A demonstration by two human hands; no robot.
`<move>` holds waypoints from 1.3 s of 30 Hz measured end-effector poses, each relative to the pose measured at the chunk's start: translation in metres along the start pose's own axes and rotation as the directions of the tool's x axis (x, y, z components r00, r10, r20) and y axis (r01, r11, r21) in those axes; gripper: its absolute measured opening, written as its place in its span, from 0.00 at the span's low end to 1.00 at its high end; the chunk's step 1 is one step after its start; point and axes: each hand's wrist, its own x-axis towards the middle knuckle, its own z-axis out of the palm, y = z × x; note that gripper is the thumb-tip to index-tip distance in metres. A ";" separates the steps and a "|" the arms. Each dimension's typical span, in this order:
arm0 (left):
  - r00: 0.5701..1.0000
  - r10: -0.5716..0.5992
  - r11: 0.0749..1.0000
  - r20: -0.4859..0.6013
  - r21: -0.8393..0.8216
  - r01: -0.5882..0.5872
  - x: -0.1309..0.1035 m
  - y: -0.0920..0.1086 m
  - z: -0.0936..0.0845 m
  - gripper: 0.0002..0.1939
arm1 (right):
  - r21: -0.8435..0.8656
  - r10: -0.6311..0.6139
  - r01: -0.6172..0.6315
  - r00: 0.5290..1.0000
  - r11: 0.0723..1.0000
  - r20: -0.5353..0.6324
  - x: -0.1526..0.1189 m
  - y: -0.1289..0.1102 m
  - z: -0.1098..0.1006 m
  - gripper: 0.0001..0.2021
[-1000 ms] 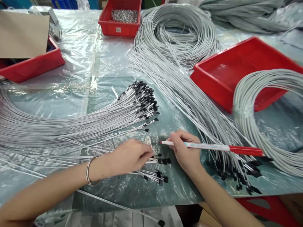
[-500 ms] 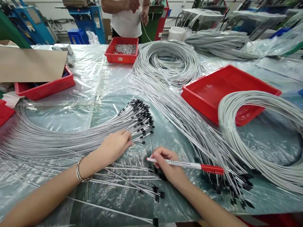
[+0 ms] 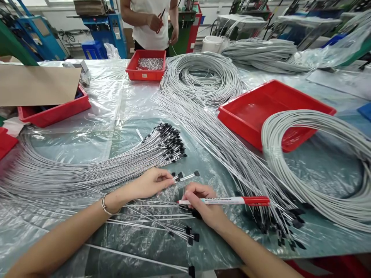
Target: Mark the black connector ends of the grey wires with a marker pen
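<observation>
Black-tipped wires (image 3: 188,177) lie pinched in closed left hand (image 3: 149,183), ends pointing rightward, just beyond marker (image 3: 228,200) gripped by right hand (image 3: 213,217).

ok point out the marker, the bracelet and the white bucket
Marker (image 3: 226,200): head view, on its white barrel
Bracelet (image 3: 103,204): head view, on the metal band's visible curve
White bucket (image 3: 211,45): head view, on its outer wall

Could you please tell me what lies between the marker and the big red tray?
In the head view, a bundle of grey cables lies between marker and tray.
</observation>
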 end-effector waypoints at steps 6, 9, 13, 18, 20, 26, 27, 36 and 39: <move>0.981 -0.103 0.992 0.164 -0.054 0.114 -0.004 -0.001 0.004 0.20 | 0.303 -0.109 0.207 0.945 0.930 -0.309 0.002 -0.009 -0.019 0.13; 0.978 -0.106 0.992 0.177 -0.050 0.117 -0.005 0.000 0.004 0.19 | 0.434 -0.005 0.161 0.941 0.886 -0.338 0.009 -0.016 -0.020 0.13; 0.983 -0.081 0.991 0.163 -0.089 0.096 -0.003 -0.003 0.006 0.19 | 0.519 0.122 0.032 0.958 0.854 -0.260 0.019 -0.015 -0.004 0.14; 0.992 -0.050 0.987 0.118 -0.145 0.067 -0.002 -0.006 0.008 0.20 | 0.463 0.076 0.026 0.977 0.886 -0.199 0.028 -0.012 0.017 0.15; 0.992 -0.041 0.984 0.116 -0.168 0.060 -0.002 -0.007 0.006 0.21 | 0.445 0.050 0.064 0.970 0.893 -0.239 0.033 -0.016 0.017 0.15; 0.968 -0.044 0.953 0.245 -0.280 0.114 -0.004 -0.010 -0.006 0.19 | 0.557 0.108 0.091 0.943 0.825 -0.314 0.050 -0.029 0.010 0.13; 0.968 -0.061 0.952 0.242 -0.277 0.129 -0.004 -0.011 -0.007 0.20 | 0.564 0.111 0.085 0.946 0.821 -0.303 0.051 -0.029 0.010 0.13; 0.994 -0.097 0.995 0.046 -0.009 0.097 -0.005 -0.010 0.003 0.21 | 0.213 0.097 -0.024 0.935 0.977 -0.342 0.031 -0.012 -0.012 0.16; 0.997 -0.038 0.985 -0.061 0.165 0.047 -0.005 -0.006 0.007 0.20 | 0.078 0.078 -0.057 0.952 0.995 -0.295 0.025 0.000 -0.013 0.16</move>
